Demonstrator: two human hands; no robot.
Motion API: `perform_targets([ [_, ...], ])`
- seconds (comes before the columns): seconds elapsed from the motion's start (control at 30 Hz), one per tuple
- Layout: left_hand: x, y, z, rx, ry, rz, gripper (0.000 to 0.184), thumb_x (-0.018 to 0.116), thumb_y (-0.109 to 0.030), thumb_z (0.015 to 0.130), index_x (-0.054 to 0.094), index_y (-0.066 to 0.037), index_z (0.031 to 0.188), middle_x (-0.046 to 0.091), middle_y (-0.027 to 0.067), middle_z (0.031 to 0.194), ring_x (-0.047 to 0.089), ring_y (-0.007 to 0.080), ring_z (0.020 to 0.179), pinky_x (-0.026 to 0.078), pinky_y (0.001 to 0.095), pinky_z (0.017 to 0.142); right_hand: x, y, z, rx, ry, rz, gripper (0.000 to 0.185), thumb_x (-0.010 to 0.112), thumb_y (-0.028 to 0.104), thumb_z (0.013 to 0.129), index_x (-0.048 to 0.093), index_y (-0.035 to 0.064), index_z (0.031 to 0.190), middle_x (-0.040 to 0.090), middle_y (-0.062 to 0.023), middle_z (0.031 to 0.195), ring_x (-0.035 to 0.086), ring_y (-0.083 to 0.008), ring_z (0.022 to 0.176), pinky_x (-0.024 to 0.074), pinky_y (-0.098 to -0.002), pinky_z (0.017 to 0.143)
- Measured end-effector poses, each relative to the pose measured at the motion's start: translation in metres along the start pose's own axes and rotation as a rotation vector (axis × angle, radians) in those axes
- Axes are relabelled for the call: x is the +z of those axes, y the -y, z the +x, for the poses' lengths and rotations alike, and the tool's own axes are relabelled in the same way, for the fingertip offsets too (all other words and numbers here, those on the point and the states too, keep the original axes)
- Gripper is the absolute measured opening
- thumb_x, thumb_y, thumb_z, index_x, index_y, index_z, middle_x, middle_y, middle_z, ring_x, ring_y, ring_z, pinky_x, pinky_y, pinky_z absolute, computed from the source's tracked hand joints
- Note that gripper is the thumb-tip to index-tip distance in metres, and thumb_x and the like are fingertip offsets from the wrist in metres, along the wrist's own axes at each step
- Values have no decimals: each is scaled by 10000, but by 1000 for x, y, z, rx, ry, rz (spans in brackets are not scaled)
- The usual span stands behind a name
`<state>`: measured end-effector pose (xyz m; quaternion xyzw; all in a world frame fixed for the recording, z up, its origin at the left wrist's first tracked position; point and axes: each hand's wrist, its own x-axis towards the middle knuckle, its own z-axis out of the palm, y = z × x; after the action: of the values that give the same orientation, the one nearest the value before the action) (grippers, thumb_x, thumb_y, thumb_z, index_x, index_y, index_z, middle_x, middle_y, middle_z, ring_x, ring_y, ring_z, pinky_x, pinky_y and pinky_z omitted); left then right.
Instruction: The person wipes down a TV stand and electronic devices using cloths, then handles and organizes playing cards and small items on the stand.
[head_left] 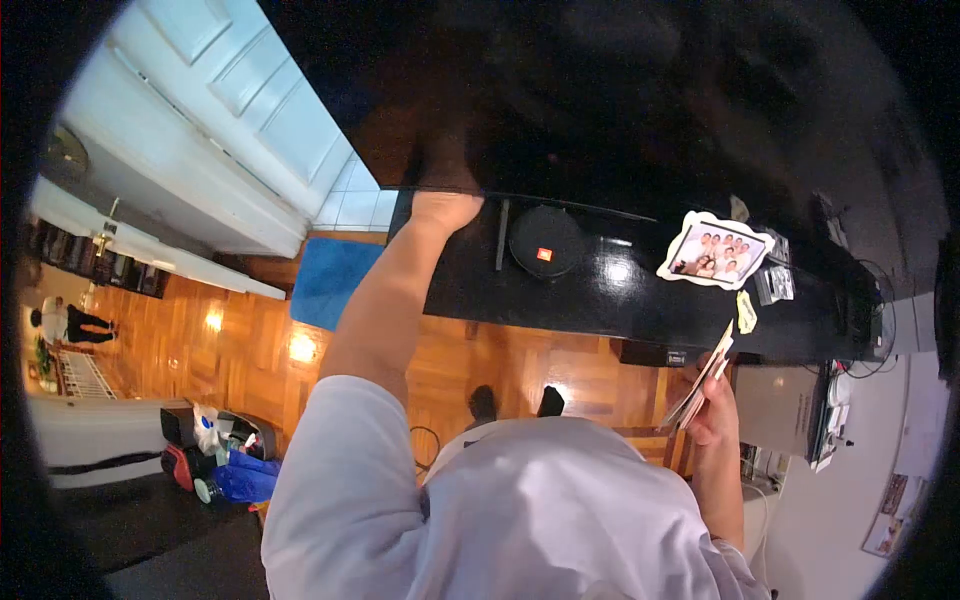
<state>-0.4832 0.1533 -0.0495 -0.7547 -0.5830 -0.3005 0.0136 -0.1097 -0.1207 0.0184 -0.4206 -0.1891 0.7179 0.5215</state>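
My left hand [447, 210] reaches to the lower edge of a large black screen-like panel [560, 110], and its fingers are hidden there. Just right of it, a slim dark upright bar stands beside a round black speaker [543, 240] with a small orange label. At my right side, my right hand [714, 412] is closed around a small stack of thin flat papers or cards [697, 395], held on edge. Above that stack, on the black cabinet top [460, 290], a white scalloped photo frame [717, 250] shows a group of people.
Small packets [774, 284] and a yellowish wrapper [746, 312] lie near the photo frame. Cables run at the far right above a cardboard box [780, 405]. A blue mat [328, 283] lies on the wooden floor at left, with bags [245, 475] lower down.
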Motion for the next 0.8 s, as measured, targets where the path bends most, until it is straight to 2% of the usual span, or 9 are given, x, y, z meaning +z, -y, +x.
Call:
perform_targets([
  [0.13, -39, -23, -3, -188, 86, 53, 552, 488, -214, 808, 347, -82, 1325, 426, 222, 1288, 403, 380, 1184, 322, 451, 995, -13, 5, -9, -84, 21, 26, 408, 758, 223, 698, 514, 163, 1019, 468, 51, 742, 487, -101, 634, 499, -293, 623],
  [0.17, -24, -7, -16, -35, -111, 313, 509, 524, -163, 794, 411, -116, 1288, 498, 180, 1232, 467, 353, 1145, 346, 518, 934, -22, 8, -12, -81, 14, -4, 451, 763, 258, 687, 501, 148, 1038, 486, 31, 796, 519, -141, 712, 503, -340, 677],
  [0.23, -44, -7, -24, -399, 500, 391, 462, 559, -206, 791, 474, -123, 1237, 521, 177, 1198, 461, 358, 1144, 324, 549, 932, -30, 10, -16, -118, -13, -5, 468, 767, 274, 679, 499, 147, 1041, 494, 24, 811, 525, -148, 718, 502, -351, 686],
  [0.3, -38, 2, -59, -262, 171, 460, 445, 569, -249, 799, 496, -146, 1226, 455, 166, 1273, 413, 373, 1176, 280, 537, 982, -42, 10, -14, -155, -39, -6, 492, 777, 307, 657, 495, 141, 1024, 509, 4, 848, 539, -156, 740, 503, -353, 670],
  [0.4, -50, -11, -89, -179, 148, 383, 470, 576, -271, 794, 480, -168, 1243, 385, 126, 1316, 287, 366, 1262, 232, 560, 1013, -33, 9, -13, -201, -203, 35, 453, 799, 258, 632, 505, 121, 949, 555, -4, 719, 576, -164, 586, 504, -293, 488],
  [0.53, -52, -23, -139, 145, 43, 314, 484, 626, -266, 729, 528, -150, 1189, 413, 164, 1255, 306, 397, 1242, 261, 602, 965, -36, 10, 0, -113, -15, 19, 459, 781, 202, 644, 501, 87, 989, 584, -30, 751, 609, -193, 628, 539, -320, 551],
  [0.67, -67, -70, -158, 78, 207, 204, 453, 638, -274, 717, 577, -146, 1147, 424, 133, 1302, 292, 353, 1273, 199, 570, 1024, 15, 20, 52, -53, 137, -137, 538, 743, 49, 642, 474, 26, 1108, 599, -64, 905, 611, -201, 838, 521, -335, 743],
  [0.73, -75, -77, -161, 60, 254, 166, 441, 640, -252, 718, 577, -145, 1142, 437, 109, 1291, 310, 327, 1266, 204, 553, 1029, 71, 24, 80, -110, 150, -407, 579, 758, 48, 608, 468, 32, 1110, 567, -47, 882, 584, -178, 847, 505, -320, 733],
  [0.8, -85, -75, -166, 85, 259, 122, 440, 647, -232, 709, 579, -146, 1135, 445, 105, 1282, 320, 324, 1256, 211, 549, 1026, 142, 34, 97, -147, 402, -526, 616, 769, 45, 592, 460, 17, 1125, 567, -41, 921, 577, -176, 888, 490, -321, 768],
])
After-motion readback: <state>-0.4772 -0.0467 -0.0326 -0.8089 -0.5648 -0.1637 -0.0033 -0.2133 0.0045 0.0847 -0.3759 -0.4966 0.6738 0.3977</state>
